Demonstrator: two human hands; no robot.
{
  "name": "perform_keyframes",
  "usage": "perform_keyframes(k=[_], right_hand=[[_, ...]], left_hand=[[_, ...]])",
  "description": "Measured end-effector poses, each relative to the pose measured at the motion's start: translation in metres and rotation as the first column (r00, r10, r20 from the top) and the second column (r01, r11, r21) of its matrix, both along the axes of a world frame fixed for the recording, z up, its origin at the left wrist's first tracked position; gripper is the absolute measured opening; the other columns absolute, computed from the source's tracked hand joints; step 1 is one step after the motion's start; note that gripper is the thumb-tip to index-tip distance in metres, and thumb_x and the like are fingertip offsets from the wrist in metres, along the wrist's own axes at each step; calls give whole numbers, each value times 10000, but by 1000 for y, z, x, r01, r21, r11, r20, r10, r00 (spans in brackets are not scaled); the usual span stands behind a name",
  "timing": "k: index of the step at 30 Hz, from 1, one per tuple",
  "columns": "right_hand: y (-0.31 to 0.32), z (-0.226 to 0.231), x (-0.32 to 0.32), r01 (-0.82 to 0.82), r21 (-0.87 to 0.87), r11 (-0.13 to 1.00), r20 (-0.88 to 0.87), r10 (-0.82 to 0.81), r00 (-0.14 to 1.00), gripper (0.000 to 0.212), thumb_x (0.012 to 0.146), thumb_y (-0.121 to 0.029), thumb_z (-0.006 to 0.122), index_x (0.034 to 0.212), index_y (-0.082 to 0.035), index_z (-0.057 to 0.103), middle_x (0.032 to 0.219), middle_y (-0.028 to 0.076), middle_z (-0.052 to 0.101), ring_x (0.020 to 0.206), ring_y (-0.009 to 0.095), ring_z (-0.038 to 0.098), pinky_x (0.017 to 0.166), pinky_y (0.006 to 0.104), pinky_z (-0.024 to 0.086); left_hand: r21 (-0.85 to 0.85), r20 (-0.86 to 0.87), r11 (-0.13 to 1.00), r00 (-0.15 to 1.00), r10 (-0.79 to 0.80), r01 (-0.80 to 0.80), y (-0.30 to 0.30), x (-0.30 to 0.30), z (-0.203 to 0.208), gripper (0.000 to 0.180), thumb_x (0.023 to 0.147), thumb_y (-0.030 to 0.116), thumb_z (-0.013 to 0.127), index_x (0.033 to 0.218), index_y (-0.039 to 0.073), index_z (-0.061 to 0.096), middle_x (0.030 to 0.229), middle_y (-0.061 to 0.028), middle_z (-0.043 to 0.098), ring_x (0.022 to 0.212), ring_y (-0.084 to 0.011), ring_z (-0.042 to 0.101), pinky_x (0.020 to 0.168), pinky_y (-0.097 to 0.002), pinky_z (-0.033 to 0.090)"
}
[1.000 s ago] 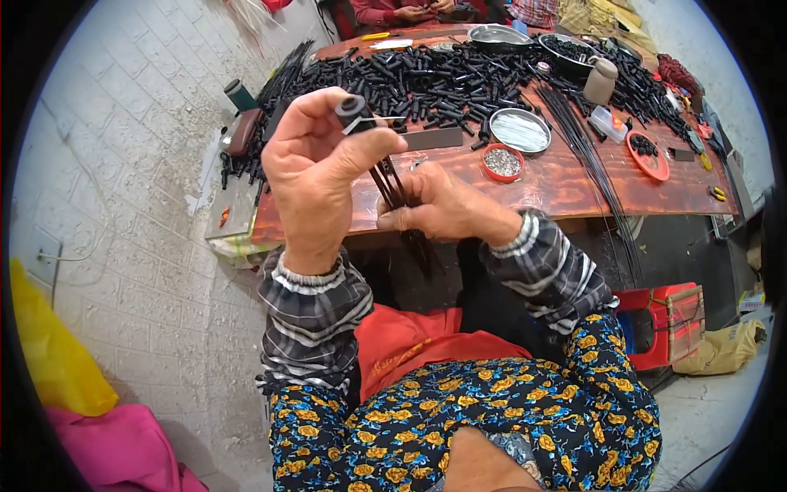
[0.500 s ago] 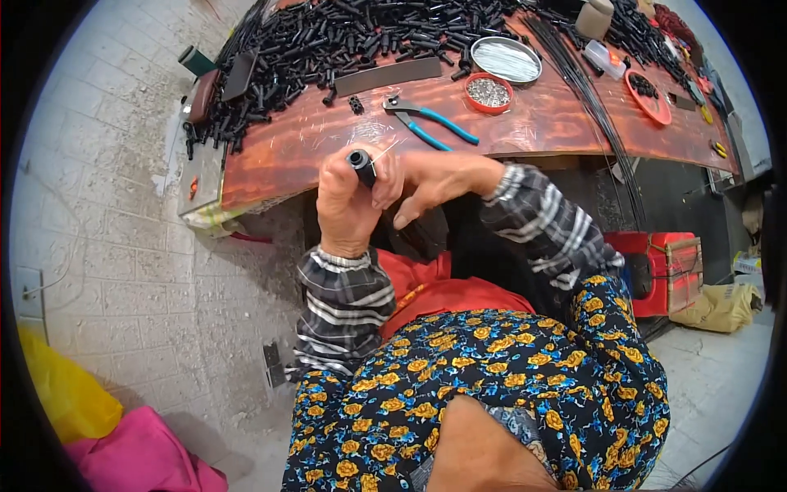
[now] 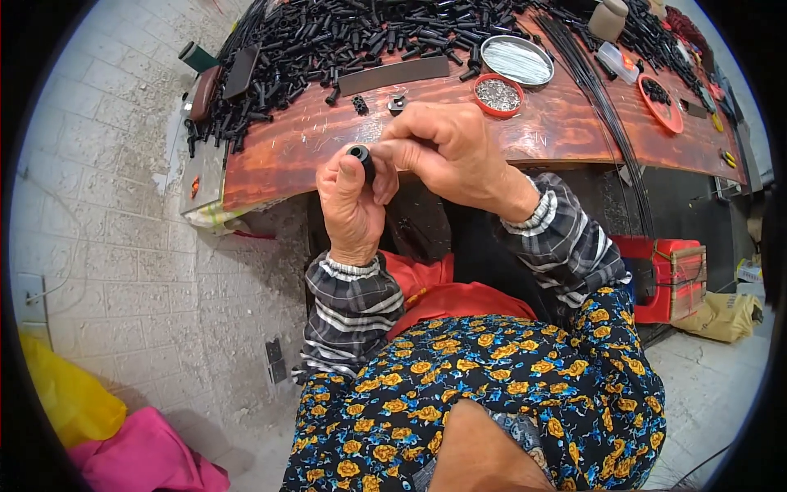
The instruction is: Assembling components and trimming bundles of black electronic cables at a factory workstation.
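A short black plastic tube (image 3: 366,166) stands in my left hand (image 3: 352,205), its open round end tipped up toward me. The fingers and thumb of that hand wrap around it. My right hand (image 3: 455,156) reaches across from the right, thumb and fingertips pinched together against the tube's right side near its top. What sits in that pinch, if anything, is too small to see. Behind the right hand, only the metal head of the pliers (image 3: 397,104) shows; their blue handles are covered.
Many black plastic tubes (image 3: 352,41) are heaped along the wooden table's (image 3: 270,168) far side. A grey flat bar (image 3: 393,75) lies before them. Nearby are a red dish of small metal pieces (image 3: 498,96), a round tray of white strips (image 3: 518,61) and long black rods (image 3: 602,115).
My right hand has risen from below the table edge and its fingertips now meet at the tube, covering the pliers' handles. A thin pale strip seen beside the tube is now hidden.
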State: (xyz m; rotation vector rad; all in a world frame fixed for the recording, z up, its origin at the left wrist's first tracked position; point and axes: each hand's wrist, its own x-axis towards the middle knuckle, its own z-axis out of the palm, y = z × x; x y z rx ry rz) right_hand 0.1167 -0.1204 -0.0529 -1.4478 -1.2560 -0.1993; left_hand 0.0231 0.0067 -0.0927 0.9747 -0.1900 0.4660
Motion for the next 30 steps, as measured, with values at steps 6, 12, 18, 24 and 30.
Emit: perform_keyframes(k=[6, 12, 18, 24, 30], right_hand=[[-6, 12, 5, -432, -90, 897, -827, 175, 535, 241, 883, -264, 633, 794, -41, 656, 621, -17, 583, 514, 48, 530, 434, 169, 396], [-1, -7, -11, 225, 47, 973, 102, -229, 968, 110, 786, -69, 708, 846, -3, 643, 683, 72, 593, 589, 172, 603, 498, 274, 459], [0, -3, 4, 183, 211, 960, 493, -267, 828, 182, 705, 36, 681, 866, -13, 613, 795, 107, 597, 651, 260, 588, 543, 329, 470], [-6, -2, 17, 47, 59, 997, 604, -73, 793, 134, 718, 14, 654, 837, -7, 594, 825, 110, 585, 649, 236, 552, 557, 323, 463], [-36, 20, 17, -481, -528, 700, -617, 73, 784, 176, 813, -147, 669, 898, -8, 606, 725, 22, 607, 650, 86, 563, 530, 236, 429]], left_hand=[[57, -35, 988, 989, 146, -144, -6, 4, 1, 454, 902, 418, 610, 781, -14, 543, 643, -35, 492, 528, -94, 418, 471, -227, 305], [14, 17, 996, 996, 86, -86, 1, 8, -1, 458, 922, 416, 577, 785, -20, 541, 631, -38, 478, 523, -103, 414, 468, -240, 291], [-103, -28, 994, 999, 31, -34, 1, 6, -1, 483, 940, 434, 532, 786, -23, 545, 602, -39, 460, 515, -116, 411, 468, -247, 283], [-49, -10, 999, 1000, 15, -16, -3, 6, -7, 429, 925, 392, 582, 829, -26, 582, 615, -26, 482, 525, -98, 413, 472, -240, 281], [234, 1, 957, 985, 174, -169, -26, -7, -32, 397, 849, 382, 696, 846, -8, 624, 722, 11, 528, 560, -59, 424, 496, -216, 288]])
